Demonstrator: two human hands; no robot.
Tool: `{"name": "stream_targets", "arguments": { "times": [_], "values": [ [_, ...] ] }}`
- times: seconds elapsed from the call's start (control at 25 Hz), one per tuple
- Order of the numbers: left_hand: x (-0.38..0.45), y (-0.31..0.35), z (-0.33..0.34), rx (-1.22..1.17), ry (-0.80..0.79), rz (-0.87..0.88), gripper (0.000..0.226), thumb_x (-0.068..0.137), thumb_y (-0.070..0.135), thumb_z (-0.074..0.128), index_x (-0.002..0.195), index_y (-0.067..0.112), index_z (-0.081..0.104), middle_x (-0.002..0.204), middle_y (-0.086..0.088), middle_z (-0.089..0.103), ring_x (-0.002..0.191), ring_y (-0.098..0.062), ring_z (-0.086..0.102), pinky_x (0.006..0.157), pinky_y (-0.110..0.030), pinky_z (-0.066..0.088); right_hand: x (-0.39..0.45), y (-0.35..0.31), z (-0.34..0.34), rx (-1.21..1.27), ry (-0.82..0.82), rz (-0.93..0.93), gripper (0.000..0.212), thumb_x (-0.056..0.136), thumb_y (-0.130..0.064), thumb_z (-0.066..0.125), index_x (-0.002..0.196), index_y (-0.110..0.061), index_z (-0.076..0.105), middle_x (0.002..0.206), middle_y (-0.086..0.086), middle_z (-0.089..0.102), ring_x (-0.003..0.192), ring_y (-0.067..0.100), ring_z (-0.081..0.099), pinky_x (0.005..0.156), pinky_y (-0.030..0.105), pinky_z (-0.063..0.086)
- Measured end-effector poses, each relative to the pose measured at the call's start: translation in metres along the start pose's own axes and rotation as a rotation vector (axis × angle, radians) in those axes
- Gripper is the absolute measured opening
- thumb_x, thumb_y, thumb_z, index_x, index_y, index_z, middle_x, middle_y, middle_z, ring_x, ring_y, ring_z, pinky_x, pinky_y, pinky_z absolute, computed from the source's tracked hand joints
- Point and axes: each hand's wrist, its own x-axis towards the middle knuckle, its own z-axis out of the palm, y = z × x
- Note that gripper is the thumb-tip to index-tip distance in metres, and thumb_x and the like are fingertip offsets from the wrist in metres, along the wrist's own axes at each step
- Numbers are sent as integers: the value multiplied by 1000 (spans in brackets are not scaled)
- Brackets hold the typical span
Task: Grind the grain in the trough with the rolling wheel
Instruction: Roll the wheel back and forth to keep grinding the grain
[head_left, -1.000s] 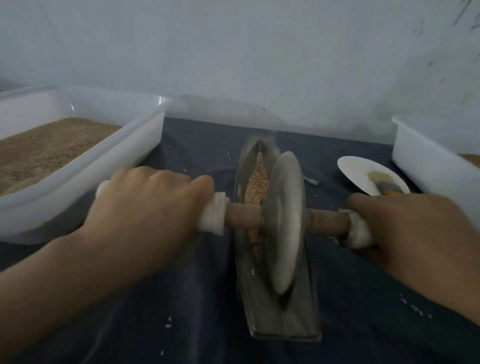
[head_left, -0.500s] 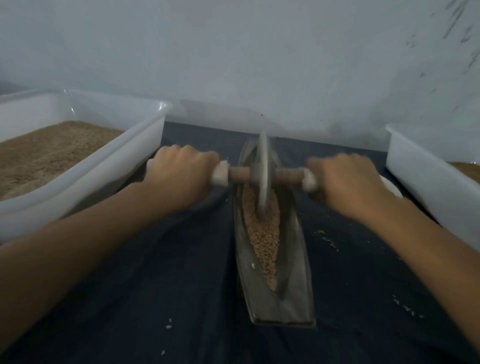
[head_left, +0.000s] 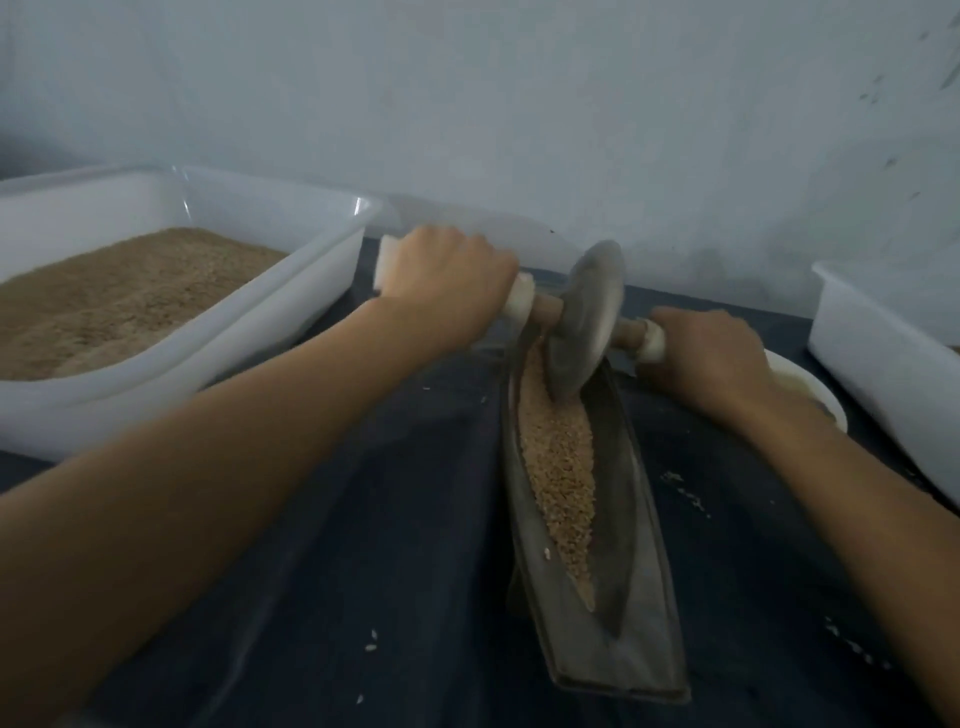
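Observation:
A long, narrow metal trough (head_left: 639, 597) lies lengthwise on the dark cloth, holding a strip of tan grain (head_left: 563, 467). The grey metal rolling wheel (head_left: 584, 322) stands tilted in the trough's far end, on a wooden axle with white-wrapped ends. My left hand (head_left: 447, 280) grips the axle's left handle. My right hand (head_left: 711, 358) grips the right handle. Both arms are stretched forward.
A large white tub (head_left: 270, 332) of brown grain sits at the left. Another white tub (head_left: 893, 353) stands at the right edge, with a white plate (head_left: 821, 395) partly hidden behind my right wrist. Loose grains dot the dark cloth (head_left: 405, 597). A pale wall rises close behind.
The wheel rolled from the trough's near middle away to its far end, uncovering the grain. In the last half second it tilted over to the right.

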Motion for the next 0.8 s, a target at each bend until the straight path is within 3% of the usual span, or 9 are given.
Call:
{"name": "stream_targets", "arguments": {
  "times": [0.08, 0.16, 0.28, 0.32, 0.4, 0.52, 0.64, 0.72, 0.8],
  "values": [
    [18, 0, -6, 2, 20, 22, 19, 87, 16, 58, 105, 20, 61, 104, -7, 66, 96, -31, 62, 66, -34, 34, 12, 0, 6, 36, 5, 35, 24, 81, -39, 65, 82, -28, 44, 88, 8, 64, 82, 34, 59, 64, 35, 39],
    [0, 0, -10, -52, 31, 57, 16, 87, 20, 58, 103, 21, 59, 101, -4, 65, 93, -29, 62, 66, -34, 33, -15, -1, 2, 32, 14, -29, 27, 80, -37, 67, 80, -27, 42, 73, 1, 57, 72, 33, 58, 60, 36, 42],
    [-78, -4, -14, -155, 30, 110, 23, 79, 33, 65, 89, 28, 46, 74, 7, 51, 64, -21, 50, 55, -29, 27, -85, 3, -15, -69, 164, -204, 38, 65, -37, 72, 71, -32, 34, 55, -16, 23, 45, 14, 39, 43, 23, 21],
    [-106, -6, -18, -173, 77, 146, 37, 69, 34, 73, 82, 28, 39, 66, 8, 45, 55, -18, 44, 50, -27, 22, -105, 7, -20, -69, 170, -218, 35, 62, -40, 67, 69, -32, 33, 55, -16, 21, 44, 15, 41, 43, 22, 20],
    [-143, -14, -28, -258, 236, 210, 54, 47, 27, 83, 73, 27, 36, 55, 8, 41, 43, -18, 40, 47, -24, 18, -131, 13, -23, -41, 97, -204, 26, 63, -50, 49, 67, -30, 33, 55, -14, 32, 52, 21, 50, 45, 32, 37],
    [-141, -17, -26, -232, 194, 216, 53, 36, 25, 83, 69, 25, 41, 51, 7, 41, 39, -19, 42, 46, -22, 17, -128, 6, -22, -63, 90, -253, 45, 48, -45, 69, 69, -37, 30, 51, -16, 33, 41, 9, 40, 36, 29, 36],
    [-75, -9, -1, -91, 104, 148, 41, 62, 33, 75, 78, 26, 38, 68, 5, 57, 56, -22, 57, 48, -29, 24, -84, -4, -16, -105, 138, -194, 52, 57, -32, 81, 71, -33, 32, 52, -12, 35, 43, 14, 42, 40, 24, 25],
    [-23, -10, 18, -137, 75, 2, 25, 82, 36, 60, 85, 26, 37, 85, 3, 64, 74, -26, 62, 57, -33, 33, -35, -10, -16, -200, 207, -65, 34, 75, -33, 72, 79, -27, 39, 67, -5, 54, 61, 25, 56, 48, 30, 31],
    [7, -12, 31, -201, 59, -87, 17, 86, 34, 53, 84, 25, 39, 90, -2, 65, 79, -29, 61, 63, -34, 39, 5, -16, -26, -261, 202, -13, 19, 84, -32, 64, 93, -21, 51, 86, 4, 65, 77, 32, 62, 56, 32, 33]
  ]
}}
